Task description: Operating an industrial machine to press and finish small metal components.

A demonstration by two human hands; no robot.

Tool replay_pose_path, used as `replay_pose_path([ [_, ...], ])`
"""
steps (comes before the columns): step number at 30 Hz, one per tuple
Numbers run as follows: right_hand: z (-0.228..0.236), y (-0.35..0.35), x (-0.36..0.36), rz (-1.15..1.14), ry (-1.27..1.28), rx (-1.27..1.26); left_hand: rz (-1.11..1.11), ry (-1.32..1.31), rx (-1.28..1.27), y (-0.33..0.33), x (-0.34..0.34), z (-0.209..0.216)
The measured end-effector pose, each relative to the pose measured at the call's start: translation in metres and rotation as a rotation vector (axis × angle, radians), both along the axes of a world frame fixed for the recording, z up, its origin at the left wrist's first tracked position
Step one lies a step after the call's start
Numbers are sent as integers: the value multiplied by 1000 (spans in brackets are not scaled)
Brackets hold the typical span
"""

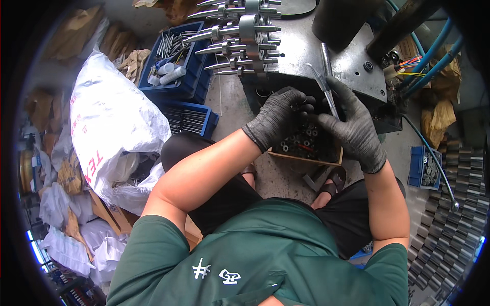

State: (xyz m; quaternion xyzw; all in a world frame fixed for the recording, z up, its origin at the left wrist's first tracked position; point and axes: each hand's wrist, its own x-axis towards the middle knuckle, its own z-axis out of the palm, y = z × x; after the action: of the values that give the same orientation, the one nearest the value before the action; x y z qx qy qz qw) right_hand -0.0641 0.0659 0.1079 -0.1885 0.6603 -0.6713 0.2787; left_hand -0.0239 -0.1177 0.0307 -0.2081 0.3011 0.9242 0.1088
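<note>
My right hand [353,127], in a grey glove, grips a pair of bent-tip metal tweezers [325,90] between thumb and fingers, tips pointing up and away. Just beyond the tweezers is a shiny metal rod [325,57]; I cannot tell if it is held or stands on the machine's plate. My left hand [282,113], gloved as well, has its fingers curled inward at the front of the machine [306,46]. What those fingers hold, if anything, is hidden. Beneath both hands an open box [301,157] contains small metal rings.
Several stepped metal shafts [224,33] project from the machine's left side. Farther left are blue bins [196,89] of metal parts and a white sack [115,117]. Blue hoses [434,46] run at the right, above a small blue bin [424,167] and stacked metal cylinders [459,214].
</note>
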Motion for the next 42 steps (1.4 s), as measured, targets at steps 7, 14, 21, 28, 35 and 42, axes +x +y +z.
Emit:
replay_pose_path([
  [7,2,31,-5,-58,1034,607,29,-37,-32,-4,-1,10],
  [14,0,34,-6,-15,1107,583,-9,-65,-20,-3,-1,12],
  [21,-1,36,-7,8,1123,632,22,-62,-37,3,1,11],
  [28,-4,34,-7,40,1120,658,-32,-4,-87,0,3,10],
  [35,-3,31,-8,42,1191,705,23,-9,-115,2,3,19],
  [42,-4,5,-13,-20,539,283,120,18,24,10,-1,-3],
])
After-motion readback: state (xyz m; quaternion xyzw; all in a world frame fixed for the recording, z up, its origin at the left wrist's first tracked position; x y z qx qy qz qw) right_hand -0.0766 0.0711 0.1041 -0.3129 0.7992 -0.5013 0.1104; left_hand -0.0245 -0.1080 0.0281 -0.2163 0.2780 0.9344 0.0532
